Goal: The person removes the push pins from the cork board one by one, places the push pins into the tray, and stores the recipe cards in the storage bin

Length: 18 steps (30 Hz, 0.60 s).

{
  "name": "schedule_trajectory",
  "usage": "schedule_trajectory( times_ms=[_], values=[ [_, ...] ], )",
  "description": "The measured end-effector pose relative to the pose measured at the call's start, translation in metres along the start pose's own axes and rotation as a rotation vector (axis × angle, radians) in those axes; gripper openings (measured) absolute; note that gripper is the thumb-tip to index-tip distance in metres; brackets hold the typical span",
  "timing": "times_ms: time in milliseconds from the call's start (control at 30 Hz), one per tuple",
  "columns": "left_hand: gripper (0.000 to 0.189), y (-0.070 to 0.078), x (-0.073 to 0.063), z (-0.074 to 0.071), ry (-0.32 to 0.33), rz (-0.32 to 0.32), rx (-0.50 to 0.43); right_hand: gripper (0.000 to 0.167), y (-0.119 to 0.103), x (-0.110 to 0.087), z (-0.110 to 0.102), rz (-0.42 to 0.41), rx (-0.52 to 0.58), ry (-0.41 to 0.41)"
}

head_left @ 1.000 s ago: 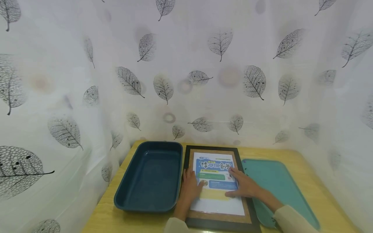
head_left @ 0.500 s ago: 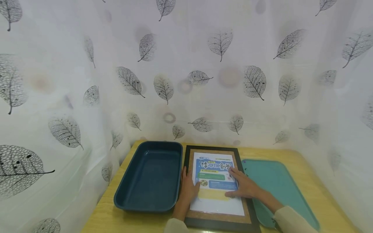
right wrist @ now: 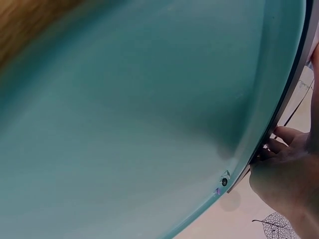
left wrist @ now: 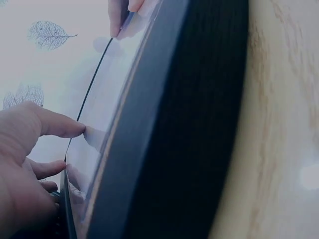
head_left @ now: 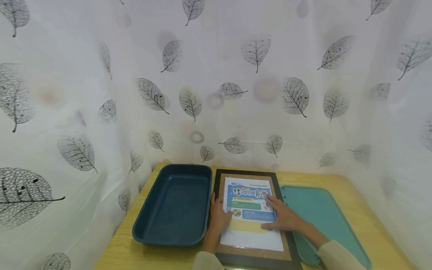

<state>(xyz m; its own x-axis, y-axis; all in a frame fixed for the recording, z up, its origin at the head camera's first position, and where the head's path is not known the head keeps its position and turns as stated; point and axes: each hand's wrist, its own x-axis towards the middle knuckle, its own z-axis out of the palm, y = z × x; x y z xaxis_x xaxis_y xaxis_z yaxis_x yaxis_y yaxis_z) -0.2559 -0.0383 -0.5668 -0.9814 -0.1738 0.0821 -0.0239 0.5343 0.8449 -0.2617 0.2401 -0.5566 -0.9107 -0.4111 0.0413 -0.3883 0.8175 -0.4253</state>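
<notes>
A picture frame (head_left: 256, 258) with a black outer border and a brown inner one lies flat on the table. Inside it is a white printed poster (head_left: 251, 238) with blue, green and yellow blocks. My left hand (head_left: 219, 217) rests on the frame's left side, its thumb over the poster's edge. On the right half, my right hand (head_left: 285, 217) touches the poster area with fingers and thumb spread. The left wrist view shows the frame's thick dark edge (left wrist: 169, 119) close up, with the left hand's (left wrist: 22, 159) fingertips against the glossy surface.
A deep dark-blue tray (head_left: 173, 210) stands just left of the frame. To the right lies a shallow teal tray (head_left: 324, 217), partly behind the right forearm. The yellow wooden table (head_left: 118, 251) is backed by a leaf-patterned curtain (head_left: 216, 120).
My left hand has slid slightly left, its fingers closer to the frame's left border. The right hand, frame and both trays stay in place; the head view shifts a little.
</notes>
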Motion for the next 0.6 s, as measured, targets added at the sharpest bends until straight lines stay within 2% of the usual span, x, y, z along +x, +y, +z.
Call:
schedule_trajectory(
  times_ms=[133,333,500,600],
  values=[
    [0.066,0.008,0.002,-0.001,0.009,-0.037,-0.002,0.12,0.0,0.0,0.001,0.011,0.001,-0.009],
    [0.068,0.023,0.001,-0.009,0.007,-0.058,-0.07,0.121,-0.001,0.001,0.002,0.027,0.01,-0.012],
    [0.069,0.034,-0.001,-0.016,-0.058,-0.04,-0.119,0.121,-0.001,0.0,0.002,0.031,0.015,-0.024],
    [0.068,0.039,0.0,-0.019,-0.099,0.01,-0.138,0.121,0.001,0.0,0.003,0.029,0.029,-0.024]
  ],
)
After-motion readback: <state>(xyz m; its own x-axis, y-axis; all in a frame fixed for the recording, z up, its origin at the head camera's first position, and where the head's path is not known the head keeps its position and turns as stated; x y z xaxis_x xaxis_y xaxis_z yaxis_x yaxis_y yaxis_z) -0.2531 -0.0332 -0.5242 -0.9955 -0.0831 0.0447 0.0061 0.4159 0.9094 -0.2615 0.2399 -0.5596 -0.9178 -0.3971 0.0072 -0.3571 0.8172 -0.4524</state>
